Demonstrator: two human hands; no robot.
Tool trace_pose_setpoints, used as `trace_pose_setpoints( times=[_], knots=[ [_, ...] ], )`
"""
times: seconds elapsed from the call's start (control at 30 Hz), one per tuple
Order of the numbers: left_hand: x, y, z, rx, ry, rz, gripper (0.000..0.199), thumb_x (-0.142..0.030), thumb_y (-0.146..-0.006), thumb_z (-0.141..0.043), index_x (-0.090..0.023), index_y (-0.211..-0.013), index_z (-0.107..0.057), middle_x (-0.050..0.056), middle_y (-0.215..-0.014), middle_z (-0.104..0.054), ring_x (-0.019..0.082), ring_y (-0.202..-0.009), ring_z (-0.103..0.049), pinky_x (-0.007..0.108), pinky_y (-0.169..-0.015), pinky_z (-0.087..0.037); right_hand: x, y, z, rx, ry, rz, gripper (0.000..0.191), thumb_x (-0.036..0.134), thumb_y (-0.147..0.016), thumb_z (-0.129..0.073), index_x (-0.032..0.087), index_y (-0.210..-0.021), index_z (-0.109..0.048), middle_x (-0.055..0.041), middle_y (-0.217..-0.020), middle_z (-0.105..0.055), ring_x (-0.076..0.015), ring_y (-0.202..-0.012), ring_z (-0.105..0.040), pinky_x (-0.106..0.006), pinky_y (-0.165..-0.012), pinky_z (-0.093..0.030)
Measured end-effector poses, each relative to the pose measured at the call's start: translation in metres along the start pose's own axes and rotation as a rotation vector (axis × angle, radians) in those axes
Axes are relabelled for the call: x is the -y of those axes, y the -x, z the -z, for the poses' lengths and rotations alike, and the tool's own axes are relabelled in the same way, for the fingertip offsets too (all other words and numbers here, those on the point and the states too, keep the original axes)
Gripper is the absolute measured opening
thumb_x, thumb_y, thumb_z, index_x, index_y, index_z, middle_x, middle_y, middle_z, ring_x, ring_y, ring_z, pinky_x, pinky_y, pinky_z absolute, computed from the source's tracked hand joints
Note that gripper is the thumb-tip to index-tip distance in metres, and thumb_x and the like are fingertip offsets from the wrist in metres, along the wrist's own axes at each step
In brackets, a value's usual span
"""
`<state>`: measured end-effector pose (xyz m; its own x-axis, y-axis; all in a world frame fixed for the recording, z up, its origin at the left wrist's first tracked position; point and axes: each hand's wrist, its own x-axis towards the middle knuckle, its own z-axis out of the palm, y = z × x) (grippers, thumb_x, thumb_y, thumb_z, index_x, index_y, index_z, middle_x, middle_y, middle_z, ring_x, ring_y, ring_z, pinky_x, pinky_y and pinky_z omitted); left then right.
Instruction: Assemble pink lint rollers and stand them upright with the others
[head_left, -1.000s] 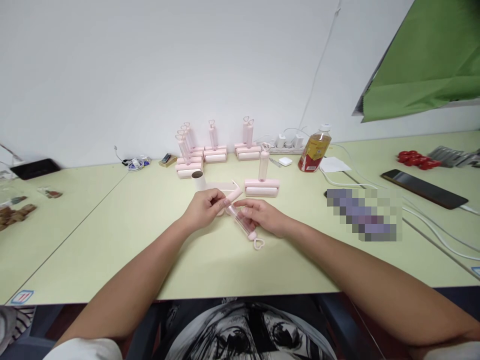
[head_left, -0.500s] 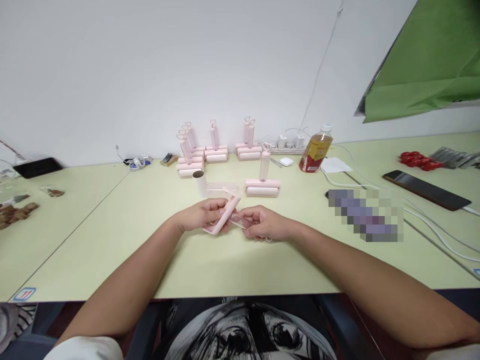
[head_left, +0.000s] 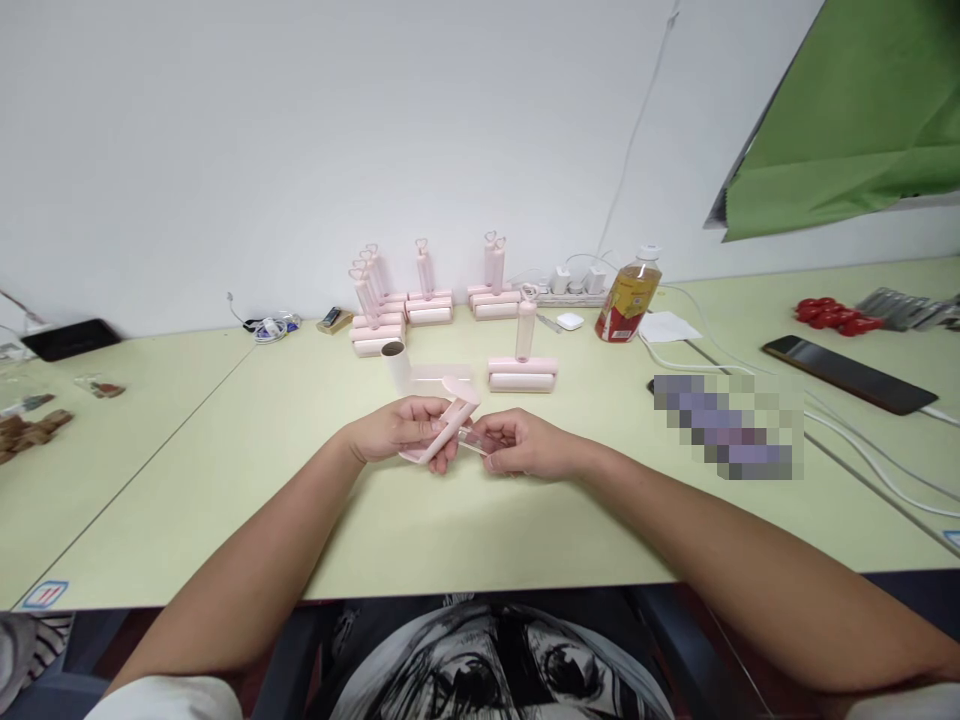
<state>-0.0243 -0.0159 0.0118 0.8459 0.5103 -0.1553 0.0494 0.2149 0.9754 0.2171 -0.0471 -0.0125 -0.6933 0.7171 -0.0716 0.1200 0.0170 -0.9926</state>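
A pink lint-roller frame (head_left: 459, 413) tilts in my left hand (head_left: 405, 430), whose fingers wrap round it. My right hand (head_left: 531, 443) is closed on a clear lint-roller handle (head_left: 471, 439), which meets the frame; whether the two are joined is hidden by my fingers. Just behind my left hand stands a white adhesive roll (head_left: 400, 372) with an open core. Beside it lies a translucent pinkish piece (head_left: 442, 373). A whole pink lint roller (head_left: 523, 370) stands upright behind my right hand.
Along the wall stand several more pink lint rollers (head_left: 429, 308). A power strip (head_left: 574, 299), a drink bottle (head_left: 630, 298), a white paper (head_left: 670, 327) and a phone (head_left: 847, 373) with cables are at the right. Wooden pieces (head_left: 30, 433) lie far left.
The pink frame has turned slightly in my left hand, so its rounded end shows more. My right hand keeps its grip on the handle. The camera view has shifted a little.
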Motion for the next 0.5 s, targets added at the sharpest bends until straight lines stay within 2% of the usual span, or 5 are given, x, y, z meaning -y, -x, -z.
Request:
trace_pose_setpoints(
  times=[0.13, 0.27, 0.37, 0.5],
  knots=[
    [-0.002, -0.002, -0.004, -0.054, -0.055, -0.014, 0.04, -0.047, -0.078, -0.075, -0.014, -0.095, -0.061, 0.006, -0.074, -0.069, 0.016, -0.061, -0.066, 0.026, -0.06, -0.048, 0.001, 0.0, 0.002, -0.038, 0.113, 0.017, 0.014, 0.021, -0.071, -0.064, 0.016, -0.083, -0.059, 0.0073, -0.063, -0.042, -0.0077, -0.054, -0.037, -0.024, -0.052, -0.028],
    [-0.004, -0.002, -0.006, -0.135, -0.102, -0.027, 0.039, -0.048, -0.078, -0.075, -0.014, -0.093, -0.063, 0.004, -0.073, -0.065, 0.013, -0.058, -0.063, 0.025, -0.058, -0.046, 0.0, 0.0, 0.003, -0.09, 0.246, 0.055, 0.011, 0.024, -0.075, -0.063, 0.017, -0.08, -0.055, 0.0057, -0.067, -0.042, -0.0093, -0.06, -0.038, -0.025, -0.056, -0.029],
    [-0.007, -0.003, -0.009, -0.162, -0.168, -0.038, 0.038, -0.049, -0.078, -0.073, -0.013, -0.088, -0.065, 0.002, -0.071, -0.063, 0.011, -0.056, -0.06, 0.023, -0.053, -0.039, -0.002, -0.001, 0.004, -0.119, 0.295, 0.057, 0.015, 0.025, -0.076, -0.063, 0.018, -0.074, -0.05, 0.0052, -0.068, -0.044, -0.01, -0.062, -0.04, -0.025, -0.058, -0.03],
    [-0.008, -0.006, -0.016, -0.209, -0.224, -0.072, 0.041, -0.053, -0.081, -0.07, -0.013, -0.091, -0.064, 0.002, -0.07, -0.061, 0.01, -0.055, -0.056, 0.021, -0.049, -0.032, -0.003, -0.002, 0.006, -0.171, 0.325, 0.048, 0.012, 0.026, -0.075, -0.062, 0.017, -0.076, -0.053, 0.0045, -0.069, -0.046, -0.011, -0.064, -0.043, -0.025, -0.06, -0.032]
  ],
)
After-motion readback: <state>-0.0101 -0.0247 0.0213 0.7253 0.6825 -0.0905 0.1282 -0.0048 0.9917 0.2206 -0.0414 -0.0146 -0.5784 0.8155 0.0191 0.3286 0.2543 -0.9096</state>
